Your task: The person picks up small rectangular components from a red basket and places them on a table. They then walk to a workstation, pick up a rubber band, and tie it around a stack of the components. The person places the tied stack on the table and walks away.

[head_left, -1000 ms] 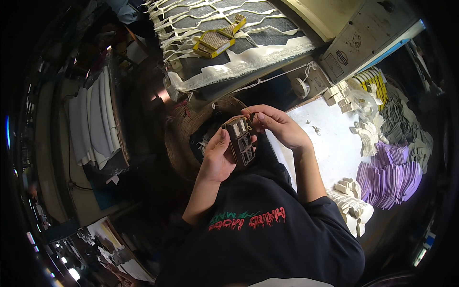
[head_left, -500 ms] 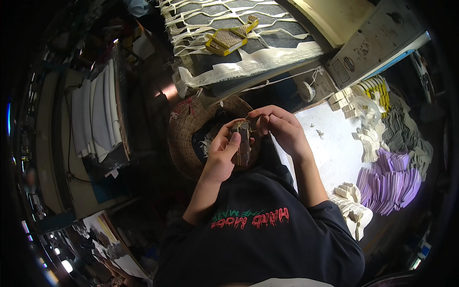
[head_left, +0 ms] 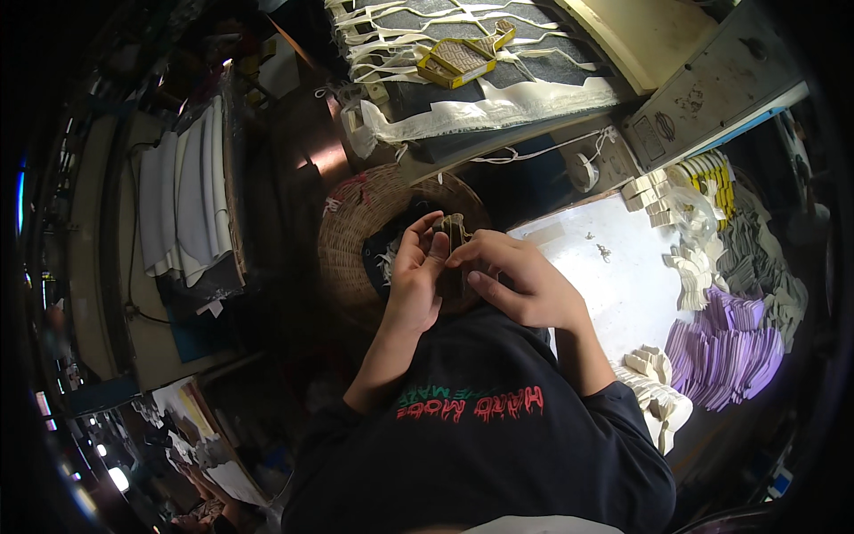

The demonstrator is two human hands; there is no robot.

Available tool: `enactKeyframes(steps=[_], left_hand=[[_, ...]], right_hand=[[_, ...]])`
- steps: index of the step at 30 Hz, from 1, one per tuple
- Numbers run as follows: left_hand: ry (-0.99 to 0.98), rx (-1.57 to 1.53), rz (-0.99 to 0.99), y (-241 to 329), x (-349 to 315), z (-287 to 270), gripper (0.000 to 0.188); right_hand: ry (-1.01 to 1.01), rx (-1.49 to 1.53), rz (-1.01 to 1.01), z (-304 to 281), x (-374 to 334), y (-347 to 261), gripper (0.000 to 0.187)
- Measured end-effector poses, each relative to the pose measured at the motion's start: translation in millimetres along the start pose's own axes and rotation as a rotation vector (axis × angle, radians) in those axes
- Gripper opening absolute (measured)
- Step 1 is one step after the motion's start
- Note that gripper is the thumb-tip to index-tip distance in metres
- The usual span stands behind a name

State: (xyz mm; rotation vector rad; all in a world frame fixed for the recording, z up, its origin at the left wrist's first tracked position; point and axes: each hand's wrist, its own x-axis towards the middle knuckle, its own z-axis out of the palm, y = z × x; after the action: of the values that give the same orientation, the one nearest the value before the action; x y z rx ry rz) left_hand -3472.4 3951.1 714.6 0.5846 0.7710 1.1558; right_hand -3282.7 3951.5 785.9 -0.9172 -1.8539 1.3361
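In the head view, my left hand (head_left: 414, 285) held a small dark bundle (head_left: 455, 238) between thumb and fingers, in front of the wicker basket (head_left: 342, 242). My right hand (head_left: 525, 278) reached across it, forefinger and thumb apart, though I could not tell whether other fingers pinched its thin bands. Stacked purple pieces (head_left: 725, 351) stood along the white bench's (head_left: 618, 294) right edge.

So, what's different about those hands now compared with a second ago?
The right hand has moved down from the top corner of the dark block, its index fingertip now close to the left hand. The block has turned, hiding its windowed face. The left hand still holds it; the purple pieces lie unmoved.
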Motion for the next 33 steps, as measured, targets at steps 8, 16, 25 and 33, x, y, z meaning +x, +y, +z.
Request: enactKeyframes(steps=[8, 16, 25, 33], left_hand=[[0.243, -0.127, -0.230, 6.9, 10.4, 4.8, 0.046], [0.162, -0.203, -0.181, -26.8, 17.3, -54.3, 0.054], [0.199, -0.270, -0.224, -42.8, 42.1, -100.7, 0.052], [0.100, -0.244, -0.389, -39.7, 61.5, -140.3, 0.053]], right_hand=[[-0.002, -0.406, -0.109, 20.1, -6.9, 10.4, 0.035], [0.044, -0.510, 0.042, 64.9, -9.8, 47.0, 0.028], [0.105, -0.658, 0.112, 97.9, -19.9, 49.0, 0.025], [0.172, -0.743, 0.081, 121.7, -19.4, 52.4, 0.022]])
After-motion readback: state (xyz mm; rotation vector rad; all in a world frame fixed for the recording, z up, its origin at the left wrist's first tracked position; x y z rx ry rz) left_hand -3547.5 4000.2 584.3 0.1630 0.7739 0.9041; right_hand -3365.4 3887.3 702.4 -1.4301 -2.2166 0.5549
